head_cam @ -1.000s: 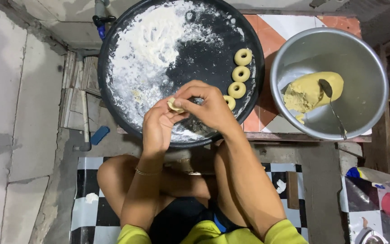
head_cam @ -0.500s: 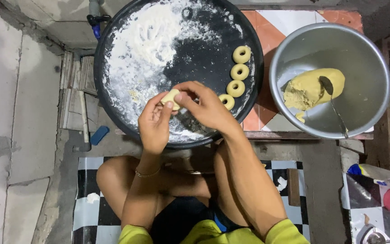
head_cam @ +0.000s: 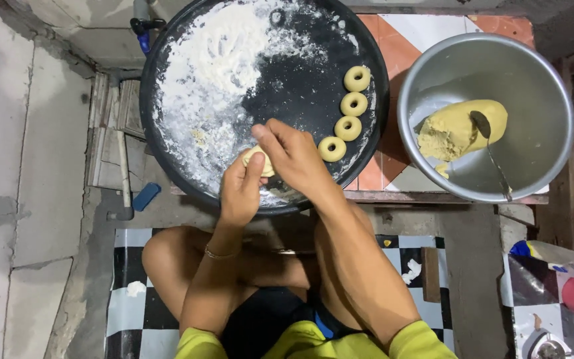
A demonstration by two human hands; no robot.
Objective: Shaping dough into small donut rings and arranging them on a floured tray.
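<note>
Over the near rim of a round black tray (head_cam: 313, 93), my left hand (head_cam: 242, 189) and my right hand (head_cam: 293, 156) together pinch a small piece of yellow dough (head_cam: 258, 159). White flour (head_cam: 214, 60) covers the tray's left half. Several ring-shaped dough pieces (head_cam: 348, 113) lie in a curved row on the tray's right side, just right of my right hand.
A metal bowl (head_cam: 533, 73) at the right holds a lump of yellow dough (head_cam: 456, 129) and a spoon (head_cam: 489, 149). Tray and bowl rest on an orange-and-white tiled surface (head_cam: 393, 40). My legs are folded on a black-and-white checkered mat (head_cam: 131, 312). A concrete floor lies to the left.
Both hands with the dough piece have shifted slightly left and toward me over the tray; the fingers keep working the piece. The row of rings has not changed.
</note>
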